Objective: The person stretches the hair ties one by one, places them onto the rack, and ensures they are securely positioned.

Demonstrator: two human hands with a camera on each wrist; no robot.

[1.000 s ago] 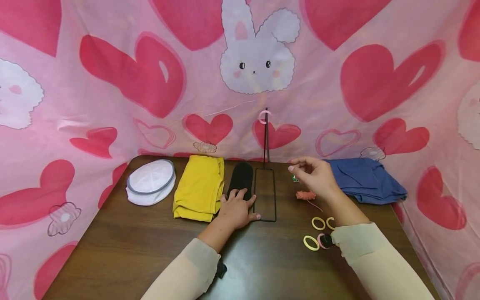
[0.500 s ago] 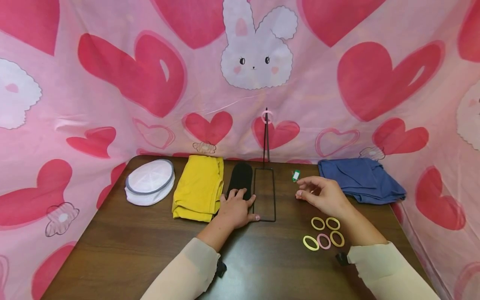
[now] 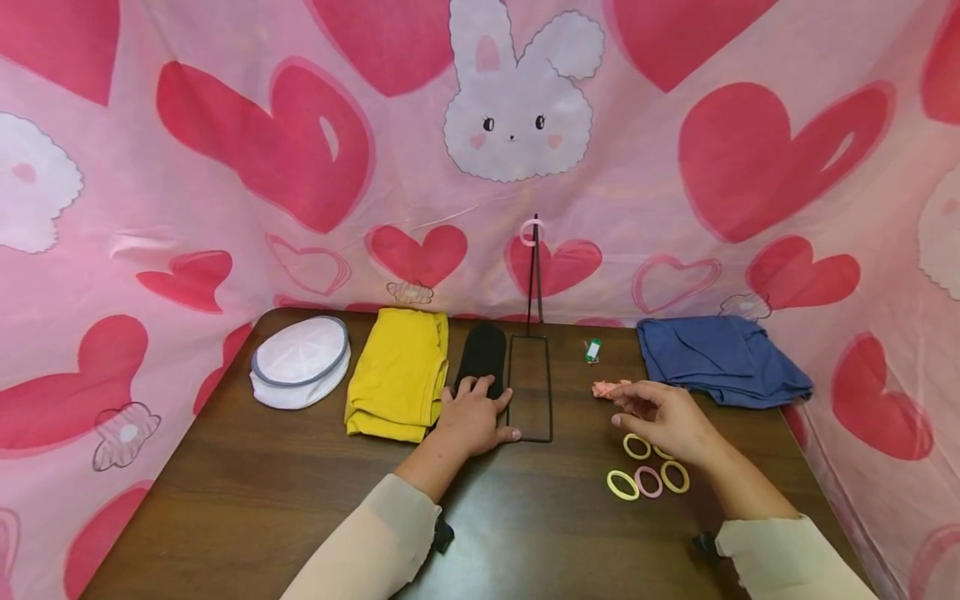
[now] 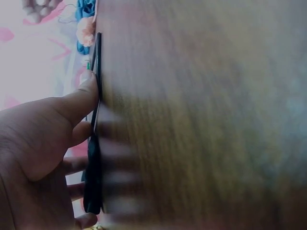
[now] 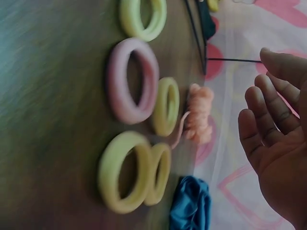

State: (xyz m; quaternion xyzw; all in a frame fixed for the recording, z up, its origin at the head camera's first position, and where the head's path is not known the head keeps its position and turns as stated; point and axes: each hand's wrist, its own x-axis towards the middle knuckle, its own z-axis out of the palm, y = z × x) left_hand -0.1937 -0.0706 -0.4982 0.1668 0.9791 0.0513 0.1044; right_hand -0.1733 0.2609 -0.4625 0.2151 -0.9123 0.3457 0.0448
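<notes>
The left hand [image 3: 471,421] lies flat on the surface [image 3: 262,492], fingers straight, its fingertips on the black pad [image 3: 482,357] and its thumb against the near left side of the black wire stand [image 3: 530,387]; it grips nothing. The right hand [image 3: 663,419] hovers to the right of the stand, fingers loosely bent and palm empty, just above the hair ties.

Largest first, with the stand as landmark: a folded blue cloth [image 3: 720,358] lies well to its right at the back of the surface. A folded yellow cloth [image 3: 397,373] lies left of it, just beyond the black pad. A white round cap with a grey rim [image 3: 301,362] sits farther left. The stand's upright rod carries a pink ring [image 3: 529,232] at its top. Right of the stand and nearer the person lie the hair ties: a yellow one [image 3: 622,485], a pink one [image 3: 648,482] and yellow ones [image 3: 637,447] partly under the right hand. A fuzzy orange tie [image 3: 604,388] lies just beyond the right hand's fingertips. A small green and white tag [image 3: 592,351] lies to the right of the stand's base, towards the back
</notes>
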